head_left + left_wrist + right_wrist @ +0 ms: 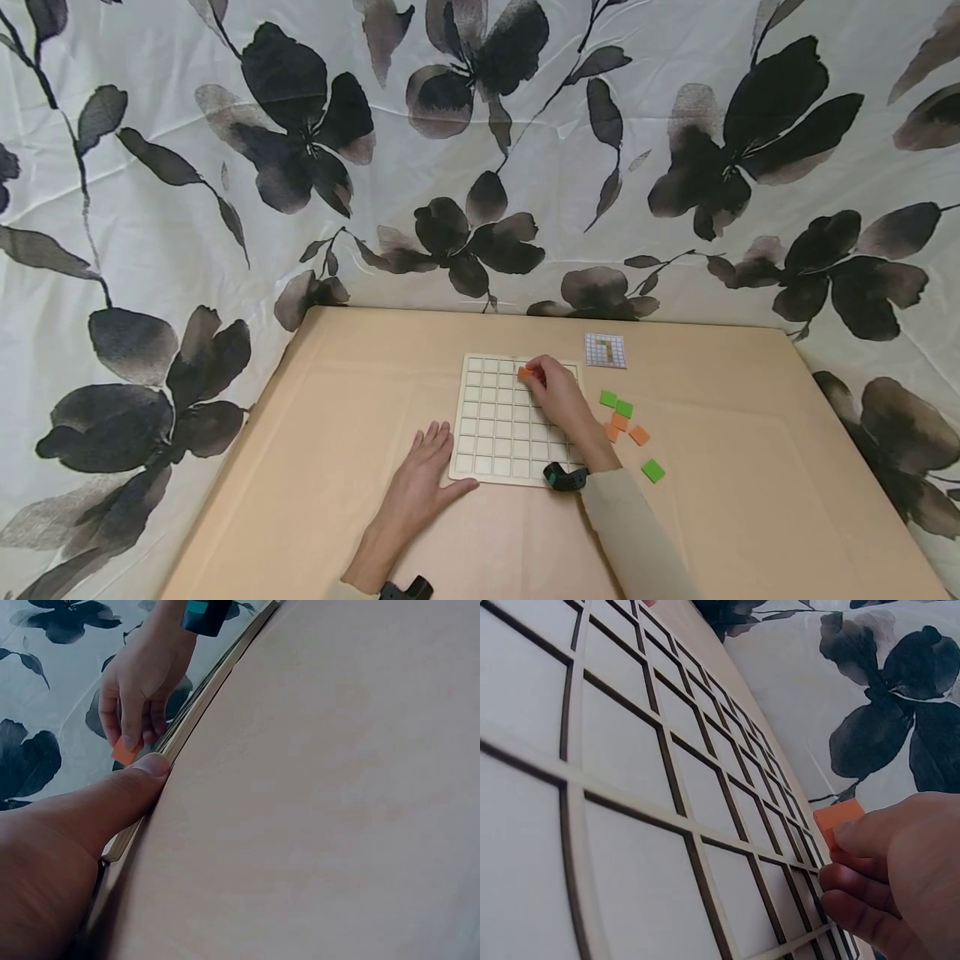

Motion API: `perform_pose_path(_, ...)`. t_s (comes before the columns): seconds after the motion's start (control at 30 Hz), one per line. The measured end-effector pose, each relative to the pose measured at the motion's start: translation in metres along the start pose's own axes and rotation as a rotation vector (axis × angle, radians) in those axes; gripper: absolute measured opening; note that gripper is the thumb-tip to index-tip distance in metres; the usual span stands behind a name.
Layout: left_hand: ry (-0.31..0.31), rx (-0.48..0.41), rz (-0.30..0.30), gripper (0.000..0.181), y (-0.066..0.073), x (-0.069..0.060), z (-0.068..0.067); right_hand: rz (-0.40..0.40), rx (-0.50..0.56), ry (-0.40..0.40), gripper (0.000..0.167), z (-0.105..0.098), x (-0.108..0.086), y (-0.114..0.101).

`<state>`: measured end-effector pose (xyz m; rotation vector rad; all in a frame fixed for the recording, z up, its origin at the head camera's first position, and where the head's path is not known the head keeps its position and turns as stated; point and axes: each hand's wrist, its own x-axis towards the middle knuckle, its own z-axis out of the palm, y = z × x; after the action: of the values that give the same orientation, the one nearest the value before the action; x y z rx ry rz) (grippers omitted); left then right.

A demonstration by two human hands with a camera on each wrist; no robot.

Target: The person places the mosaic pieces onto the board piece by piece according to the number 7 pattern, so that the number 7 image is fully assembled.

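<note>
The left hand (423,479), fingers straight, touches the board's (485,429) near-left corner; the right hand (558,396) pinches an orange tile (522,374) nearer the table's (712,367) far edge.

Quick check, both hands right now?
Left hand: open, resting at the edge of the grid board.
Right hand: closed, pinching an orange tile between thumb and fingers.
</note>
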<state>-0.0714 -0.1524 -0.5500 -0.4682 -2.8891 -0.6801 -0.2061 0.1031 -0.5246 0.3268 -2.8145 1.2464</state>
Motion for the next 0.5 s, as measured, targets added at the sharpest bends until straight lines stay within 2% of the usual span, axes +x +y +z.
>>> perform_pose_path(0.3, -0.004, 0.019, 0.013, 0.088, -0.001, -0.001, -0.001, 0.007, 0.013, -0.005, 0.018, 0.011, 0.001, -0.004)
perform_pose_path(0.5, -0.01, 0.024, 0.011, 0.088, -0.002, -0.001, -0.002, -0.035, 0.011, 0.014, 0.018, 0.018, 0.001, -0.004)
